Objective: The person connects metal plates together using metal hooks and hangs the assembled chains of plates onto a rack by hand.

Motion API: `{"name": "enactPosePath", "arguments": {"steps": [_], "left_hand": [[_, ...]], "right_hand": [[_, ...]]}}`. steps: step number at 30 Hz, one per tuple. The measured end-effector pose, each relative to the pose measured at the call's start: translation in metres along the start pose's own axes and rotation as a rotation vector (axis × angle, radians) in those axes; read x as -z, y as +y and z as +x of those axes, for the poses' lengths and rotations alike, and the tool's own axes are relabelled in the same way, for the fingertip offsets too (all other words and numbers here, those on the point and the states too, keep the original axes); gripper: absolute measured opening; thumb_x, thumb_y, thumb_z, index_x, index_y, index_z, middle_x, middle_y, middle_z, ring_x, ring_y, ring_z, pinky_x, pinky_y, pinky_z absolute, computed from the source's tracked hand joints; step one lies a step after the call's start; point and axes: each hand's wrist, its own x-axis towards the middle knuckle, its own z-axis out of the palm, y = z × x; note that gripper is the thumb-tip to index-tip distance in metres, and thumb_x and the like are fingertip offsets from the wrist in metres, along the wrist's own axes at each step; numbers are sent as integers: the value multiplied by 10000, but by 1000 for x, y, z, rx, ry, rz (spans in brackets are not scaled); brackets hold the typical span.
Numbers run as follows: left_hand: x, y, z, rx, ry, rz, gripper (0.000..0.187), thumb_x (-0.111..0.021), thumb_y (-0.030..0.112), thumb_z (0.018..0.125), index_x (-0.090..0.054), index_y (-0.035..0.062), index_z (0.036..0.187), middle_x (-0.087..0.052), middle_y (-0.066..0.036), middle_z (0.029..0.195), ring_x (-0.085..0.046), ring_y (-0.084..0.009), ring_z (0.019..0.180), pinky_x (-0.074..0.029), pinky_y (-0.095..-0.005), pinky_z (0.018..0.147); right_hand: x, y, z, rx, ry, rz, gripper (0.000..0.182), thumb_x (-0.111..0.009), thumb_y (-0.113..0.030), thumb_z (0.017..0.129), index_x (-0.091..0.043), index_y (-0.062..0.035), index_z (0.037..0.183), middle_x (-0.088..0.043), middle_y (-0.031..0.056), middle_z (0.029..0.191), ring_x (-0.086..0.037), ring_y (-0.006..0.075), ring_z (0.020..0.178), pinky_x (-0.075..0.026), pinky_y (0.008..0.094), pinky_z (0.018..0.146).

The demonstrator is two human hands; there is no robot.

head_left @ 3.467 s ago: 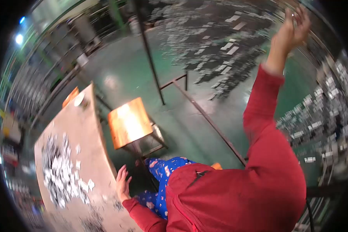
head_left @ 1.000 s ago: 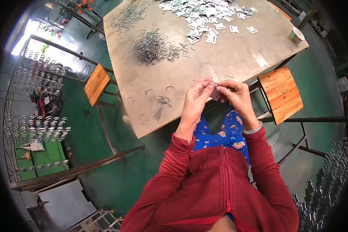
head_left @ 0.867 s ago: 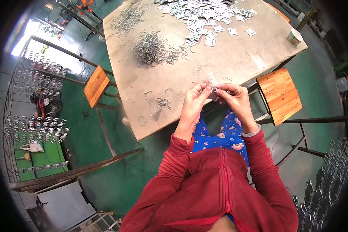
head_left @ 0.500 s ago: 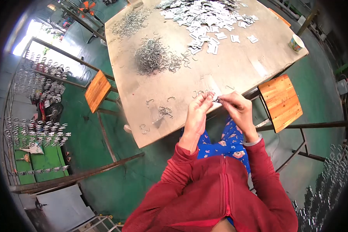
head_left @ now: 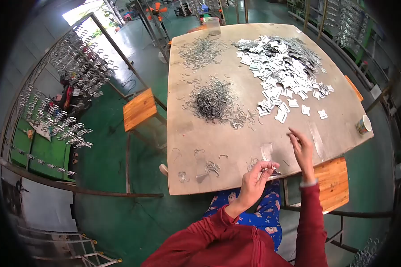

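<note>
My left hand (head_left: 254, 181) is at the table's front edge, thumb and fingers pinched around a small metal piece (head_left: 275, 171). My right hand (head_left: 302, 149) is over the table to the right, its fingers apart and nothing in them, below the pile of flat silver metal plates (head_left: 283, 66). A dense heap of bent wire hooks (head_left: 213, 101) lies at the middle left of the table. Some loose hooks (head_left: 212, 167) lie near the front edge, left of my left hand.
The large table (head_left: 236, 147) also bears a thinner spread of hooks (head_left: 200, 52), a paper cup (head_left: 363, 124) at the right corner and a clear container (head_left: 213, 26) at the back. Wooden stools (head_left: 140, 109) stand beside it. Racks of hanging metal parts (head_left: 82, 62) are at the left.
The view has tilted up, showing more of the table. My right hand has left my left hand and reached forward toward the plates, its fingers now open. My left hand still pinches the piece.
</note>
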Motion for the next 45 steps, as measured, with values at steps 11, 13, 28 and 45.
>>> {"name": "enactPosePath", "arguments": {"steps": [11,13,28,45], "left_hand": [[9,-1,-5,-41,21,123,133,-498,74,935,-558,-15,1013,-640,-74,983,-573,-127,961,-441,-276,875],[8,-1,-2,-50,21,127,133,-499,71,934,-560,-15,1016,-640,-75,986,-574,-126,957,-442,-276,869],[-4,-41,0,87,-115,44,140,-516,125,936,-561,4,991,-621,-63,952,-568,-113,927,-452,-257,842],[-12,-38,-8,31,-173,387,160,-631,105,828,-590,9,950,-614,-124,893,-607,-251,820,-472,-334,714]], "right_hand": [[-62,99,82,291,-152,-779,377,-516,-12,803,-466,58,1171,-509,217,1123,-481,373,1059,-438,420,863],[-55,95,81,276,-192,-851,370,-488,2,810,-473,39,1178,-524,217,1097,-488,373,1050,-450,414,836],[4,-40,-44,-381,-74,773,455,-656,37,777,-534,5,1214,-614,58,846,-607,116,665,-510,217,589],[30,-78,-71,-297,-80,489,382,-647,53,749,-604,3,1125,-638,61,766,-607,87,664,-508,213,605]]}}
